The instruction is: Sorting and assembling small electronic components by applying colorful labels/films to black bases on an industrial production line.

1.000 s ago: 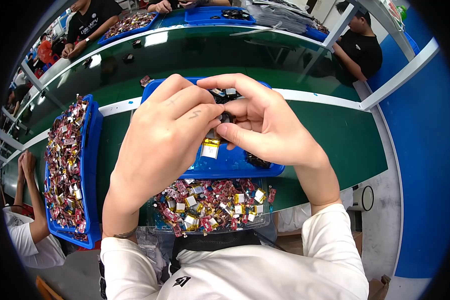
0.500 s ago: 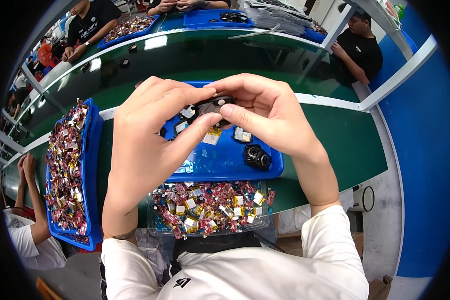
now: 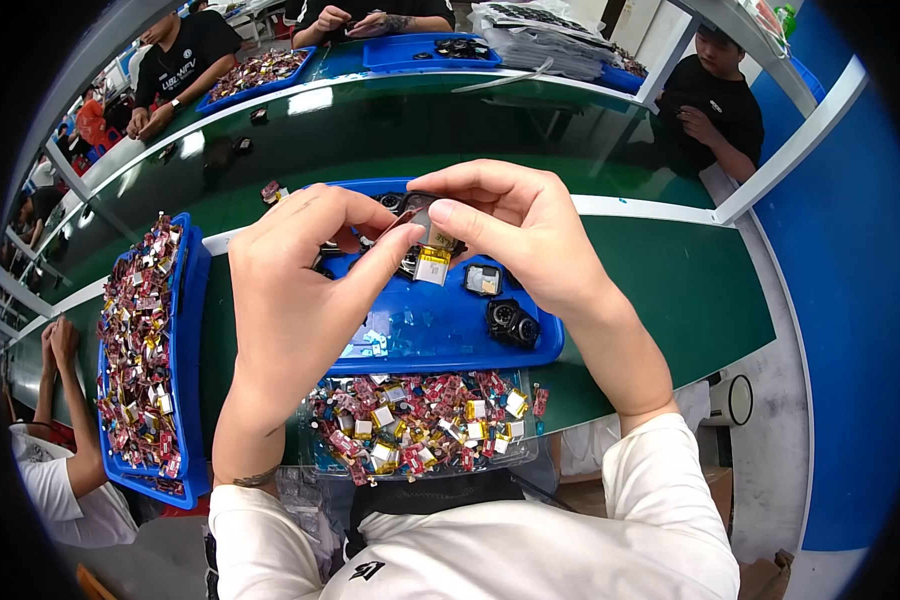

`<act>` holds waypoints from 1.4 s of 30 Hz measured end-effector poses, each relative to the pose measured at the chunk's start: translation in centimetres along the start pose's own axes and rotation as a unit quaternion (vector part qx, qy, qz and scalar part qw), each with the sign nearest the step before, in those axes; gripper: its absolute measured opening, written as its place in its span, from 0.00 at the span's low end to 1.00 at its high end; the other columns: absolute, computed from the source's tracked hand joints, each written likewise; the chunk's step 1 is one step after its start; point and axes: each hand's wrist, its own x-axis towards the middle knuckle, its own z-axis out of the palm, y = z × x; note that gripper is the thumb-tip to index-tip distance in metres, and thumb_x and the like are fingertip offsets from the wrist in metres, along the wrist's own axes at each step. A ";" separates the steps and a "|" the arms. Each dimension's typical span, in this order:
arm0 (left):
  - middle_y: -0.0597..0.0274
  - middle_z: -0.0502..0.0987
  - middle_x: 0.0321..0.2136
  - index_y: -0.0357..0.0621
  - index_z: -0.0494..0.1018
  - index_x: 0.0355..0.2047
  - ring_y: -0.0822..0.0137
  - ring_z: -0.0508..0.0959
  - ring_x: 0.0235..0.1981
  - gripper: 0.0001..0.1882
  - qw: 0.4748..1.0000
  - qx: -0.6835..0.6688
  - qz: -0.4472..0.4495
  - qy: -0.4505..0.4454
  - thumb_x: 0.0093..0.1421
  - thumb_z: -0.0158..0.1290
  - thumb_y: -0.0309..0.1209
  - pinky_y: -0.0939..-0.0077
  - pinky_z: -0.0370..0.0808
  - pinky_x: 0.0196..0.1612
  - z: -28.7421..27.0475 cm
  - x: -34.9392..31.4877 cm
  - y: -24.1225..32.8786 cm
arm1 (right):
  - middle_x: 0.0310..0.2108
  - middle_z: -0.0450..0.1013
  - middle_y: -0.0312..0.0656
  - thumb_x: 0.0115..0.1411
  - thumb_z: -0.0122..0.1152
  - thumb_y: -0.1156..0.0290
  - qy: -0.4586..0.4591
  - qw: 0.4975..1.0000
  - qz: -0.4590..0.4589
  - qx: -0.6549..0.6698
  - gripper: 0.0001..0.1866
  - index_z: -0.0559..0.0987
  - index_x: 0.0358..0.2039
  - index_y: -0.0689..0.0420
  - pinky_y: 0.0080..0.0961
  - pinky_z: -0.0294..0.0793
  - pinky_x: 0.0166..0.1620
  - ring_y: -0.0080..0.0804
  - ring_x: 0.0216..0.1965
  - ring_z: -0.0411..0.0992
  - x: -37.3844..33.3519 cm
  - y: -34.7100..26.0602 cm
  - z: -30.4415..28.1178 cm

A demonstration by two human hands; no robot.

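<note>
Dark casing [image 3: 420,202]: gripped by the right hand [image 3: 515,220] over the blue tray's [image 3: 450,325] far half.
Red board [image 3: 401,221]: pinched by the left hand [image 3: 295,245], battery [image 3: 432,266] seen below.
Bench step: apparently joining or parting; which cannot be told.
Next move: steady pinch seemingly required.

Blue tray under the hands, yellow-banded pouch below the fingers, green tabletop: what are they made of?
Blue tray: likely moulded plastic, semi-gloss; evenly coloured walls, rounded corners.
Yellow-banded pouch: perhaps foil, pale silvery; flat face, with a shiny, tape-like yellow band.
Green tabletop: smooth, low sheen; laminate or rubber mat, the look leaves it open.
</note>
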 end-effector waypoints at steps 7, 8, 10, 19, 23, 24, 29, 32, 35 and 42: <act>0.63 0.77 0.23 0.34 0.76 0.27 0.77 0.75 0.24 0.05 0.998 -0.039 -0.036 -0.042 0.51 0.60 0.23 0.85 0.70 0.30 0.0 -0.3 0.3 | 0.35 0.76 0.42 0.56 0.58 0.79 0.032 0.998 -0.061 -0.004 0.10 0.76 0.39 0.65 0.20 0.76 0.42 0.23 0.36 0.75 0.0 0.1 -0.5; 0.62 0.78 0.23 0.35 0.77 0.27 0.77 0.75 0.23 0.06 0.983 -0.136 -0.108 -0.056 0.51 0.60 0.26 0.85 0.70 0.29 0.1 -0.3 0.3 | 0.34 0.76 0.41 0.55 0.58 0.80 0.032 0.996 -0.080 0.004 0.09 0.77 0.38 0.65 0.19 0.76 0.40 0.23 0.35 0.75 0.0 0.2 -0.6; 0.62 0.78 0.24 0.35 0.77 0.28 0.78 0.75 0.25 0.06 0.964 -0.203 -0.151 -0.085 0.53 0.60 0.26 0.85 0.71 0.30 0.0 -0.2 0.3 | 0.33 0.76 0.41 0.54 0.58 0.81 0.052 0.995 -0.086 -0.027 0.08 0.77 0.37 0.65 0.18 0.76 0.38 0.21 0.34 0.75 -0.3 0.3 -0.3; 0.62 0.79 0.27 0.33 0.76 0.32 0.78 0.77 0.28 0.06 0.914 -0.328 -0.223 -0.087 0.56 0.58 0.25 0.86 0.73 0.33 0.5 -0.1 -0.7 | 0.31 0.76 0.40 0.53 0.60 0.81 0.103 0.982 -0.138 -0.082 0.08 0.77 0.36 0.66 0.16 0.76 0.36 0.19 0.33 0.75 -0.7 0.4 0.8; 0.63 0.78 0.27 0.34 0.76 0.30 0.80 0.76 0.28 0.05 0.925 -0.299 -0.224 -0.064 0.55 0.58 0.24 0.88 0.72 0.32 0.7 0.1 -0.6 | 0.32 0.76 0.40 0.52 0.62 0.80 0.085 0.983 -0.139 -0.080 0.10 0.77 0.36 0.65 0.17 0.77 0.37 0.21 0.33 0.75 -0.8 0.2 0.8; 0.63 0.78 0.27 0.34 0.76 0.30 0.80 0.76 0.28 0.05 0.926 -0.300 -0.222 -0.063 0.55 0.58 0.24 0.88 0.72 0.32 0.7 0.2 -0.6 | 0.32 0.76 0.40 0.52 0.63 0.79 0.083 0.984 -0.130 -0.083 0.10 0.76 0.36 0.65 0.18 0.77 0.38 0.21 0.33 0.75 -0.8 0.1 0.8; 0.66 0.76 0.23 0.37 0.71 0.28 0.82 0.74 0.24 0.08 0.940 -0.267 -0.209 -0.043 0.52 0.60 0.24 0.90 0.70 0.28 0.9 0.3 -1.2 | 0.30 0.76 0.40 0.51 0.67 0.77 0.084 0.986 -0.113 -0.086 0.10 0.76 0.33 0.65 0.16 0.77 0.38 0.21 0.33 0.76 -0.4 0.4 0.8; 0.65 0.76 0.20 0.37 0.68 0.28 0.84 0.73 0.22 0.12 0.947 -0.231 -0.213 -0.060 0.51 0.62 0.25 0.91 0.68 0.25 0.4 0.6 -1.5 | 0.31 0.77 0.39 0.53 0.64 0.78 0.082 0.988 -0.092 -0.089 0.09 0.77 0.34 0.65 0.17 0.77 0.39 0.21 0.33 0.76 -0.2 0.5 0.8; 0.65 0.77 0.20 0.37 0.70 0.30 0.81 0.75 0.23 0.11 0.935 -0.265 -0.231 -0.040 0.53 0.61 0.27 0.90 0.69 0.26 -1.0 1.3 -1.7 | 0.31 0.76 0.39 0.53 0.64 0.79 0.068 0.992 -0.073 -0.080 0.08 0.78 0.35 0.66 0.18 0.76 0.39 0.22 0.33 0.76 0.8 0.2 -0.2; 0.68 0.74 0.22 0.38 0.72 0.32 0.81 0.73 0.23 0.06 0.950 -0.238 -0.198 0.032 0.58 0.55 0.28 0.88 0.64 0.27 -4.3 1.6 -1.5 | 0.28 0.78 0.40 0.51 0.66 0.72 0.170 0.958 0.045 -0.226 0.09 0.82 0.31 0.63 0.18 0.70 0.37 0.20 0.30 0.73 10.0 8.2 -9.0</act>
